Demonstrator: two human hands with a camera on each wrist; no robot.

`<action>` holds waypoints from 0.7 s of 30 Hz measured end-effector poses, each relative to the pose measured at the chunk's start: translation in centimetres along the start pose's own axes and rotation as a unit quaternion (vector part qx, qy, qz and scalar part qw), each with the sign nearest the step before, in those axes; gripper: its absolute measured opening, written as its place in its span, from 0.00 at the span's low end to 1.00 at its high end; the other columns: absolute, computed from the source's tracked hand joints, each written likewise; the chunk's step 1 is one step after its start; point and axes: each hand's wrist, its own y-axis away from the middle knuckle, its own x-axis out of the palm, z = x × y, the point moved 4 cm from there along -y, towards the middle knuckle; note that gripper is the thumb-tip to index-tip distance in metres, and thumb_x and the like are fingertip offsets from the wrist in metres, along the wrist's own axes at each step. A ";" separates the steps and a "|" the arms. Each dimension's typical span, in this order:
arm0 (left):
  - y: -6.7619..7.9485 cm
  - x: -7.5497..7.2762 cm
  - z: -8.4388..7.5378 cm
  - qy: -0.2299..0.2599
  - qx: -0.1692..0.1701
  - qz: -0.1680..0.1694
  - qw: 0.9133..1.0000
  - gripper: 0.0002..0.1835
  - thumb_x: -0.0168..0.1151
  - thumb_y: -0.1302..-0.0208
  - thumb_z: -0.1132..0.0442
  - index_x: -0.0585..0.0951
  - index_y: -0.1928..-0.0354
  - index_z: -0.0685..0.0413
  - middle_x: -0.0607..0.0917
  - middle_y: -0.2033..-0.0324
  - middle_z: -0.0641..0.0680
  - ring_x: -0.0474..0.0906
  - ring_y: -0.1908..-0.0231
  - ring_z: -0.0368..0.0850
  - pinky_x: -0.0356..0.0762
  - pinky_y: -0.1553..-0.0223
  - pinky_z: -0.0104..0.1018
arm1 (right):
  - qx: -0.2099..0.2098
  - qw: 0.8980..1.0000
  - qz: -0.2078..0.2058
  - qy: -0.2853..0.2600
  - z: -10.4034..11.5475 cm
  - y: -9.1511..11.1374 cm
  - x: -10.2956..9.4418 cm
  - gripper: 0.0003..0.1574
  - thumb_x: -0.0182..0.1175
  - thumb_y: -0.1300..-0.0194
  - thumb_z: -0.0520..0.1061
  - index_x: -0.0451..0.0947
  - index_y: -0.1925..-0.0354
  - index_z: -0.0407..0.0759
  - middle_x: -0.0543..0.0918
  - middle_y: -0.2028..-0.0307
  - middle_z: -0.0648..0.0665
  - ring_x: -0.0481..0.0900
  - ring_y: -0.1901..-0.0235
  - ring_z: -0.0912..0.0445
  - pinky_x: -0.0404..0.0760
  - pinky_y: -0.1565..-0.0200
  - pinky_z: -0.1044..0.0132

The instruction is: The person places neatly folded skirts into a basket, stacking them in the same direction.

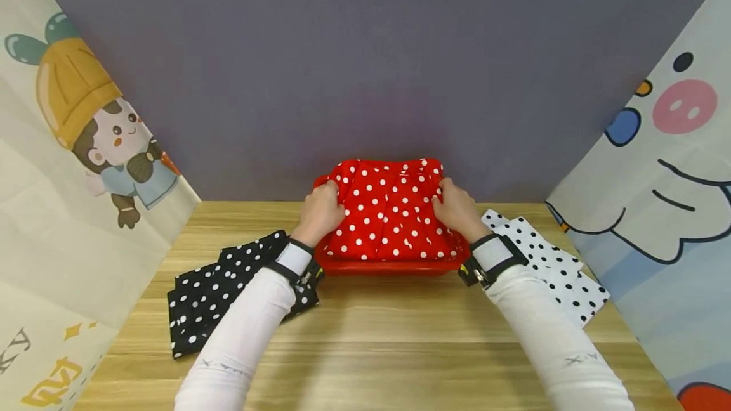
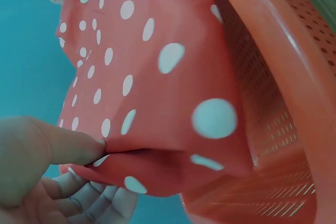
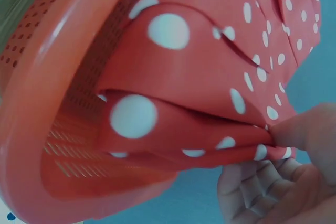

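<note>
Where red dotted cloth (image 1: pixel 394 208) hangs | basket (image 1: pixel 394 266) | far rim mostly hidden, apparently

From the near side, the head view looked forward and down across the desk (image 1: pixel 371 347), while left and right wrist views shared the red cloth (image 1: pixel 391 208) close up.

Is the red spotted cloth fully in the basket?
The cloth is only partly in: its near end inside the basket, fingers pinching the part outside.

White-sleeved left arm (image 1: pixel 245 335) and right arm (image 1: pixel 556 335) reaching forward, angling inward toward each other, left hand (image 1: pixel 322 210) pinching between thumb (image 2: pixel 73 144) and curling fingers (image 2: pixel 97 203), right hand (image 1: pixel 459 209) pinching the same way, the two sitting level and apart.
</note>
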 end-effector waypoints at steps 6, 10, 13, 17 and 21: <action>-1.1 0.8 0.3 -0.021 -0.017 0.038 0.999 0.14 0.60 0.47 0.63 0.74 0.59 0.61 0.81 0.65 0.59 0.80 0.65 0.58 0.78 0.68 0.47 | 0.023 0.998 0.064 0.018 -0.6 -1.0 0.7 0.26 0.51 0.37 0.43 0.59 0.46 0.29 0.75 0.54 0.28 0.77 0.58 0.38 0.76 0.54 0.46; -1.7 1.3 0.5 -0.028 -0.028 0.062 0.997 0.13 0.59 0.48 0.62 0.75 0.59 0.59 0.81 0.66 0.58 0.79 0.67 0.55 0.77 0.72 0.44 | 0.039 0.994 0.101 0.026 -1.0 -1.6 1.2 0.26 0.51 0.36 0.44 0.60 0.45 0.30 0.75 0.53 0.29 0.76 0.57 0.40 0.75 0.53 0.47; -2.1 1.6 0.7 -0.033 -0.037 0.076 0.996 0.13 0.59 0.47 0.62 0.76 0.59 0.58 0.81 0.66 0.57 0.78 0.68 0.53 0.75 0.74 0.42 | 0.043 0.990 0.128 0.030 -1.3 -2.0 1.8 0.26 0.50 0.36 0.45 0.60 0.45 0.29 0.75 0.54 0.29 0.75 0.57 0.40 0.74 0.52 0.48; -2.4 2.2 0.9 -0.038 -0.047 0.090 0.994 0.14 0.60 0.47 0.61 0.76 0.59 0.58 0.81 0.66 0.57 0.77 0.68 0.52 0.76 0.72 0.43 | 0.061 0.984 0.164 0.019 -1.7 -2.2 2.4 0.31 0.51 0.36 0.45 0.57 0.41 0.28 0.72 0.50 0.29 0.73 0.54 0.40 0.73 0.48 0.47; -2.6 2.8 1.0 -0.039 -0.057 0.103 0.992 0.14 0.60 0.46 0.60 0.76 0.59 0.59 0.81 0.66 0.57 0.77 0.68 0.52 0.76 0.71 0.43 | 0.074 0.980 0.182 0.018 -2.0 -2.3 3.0 0.34 0.50 0.35 0.45 0.53 0.38 0.27 0.70 0.47 0.28 0.73 0.53 0.40 0.74 0.49 0.49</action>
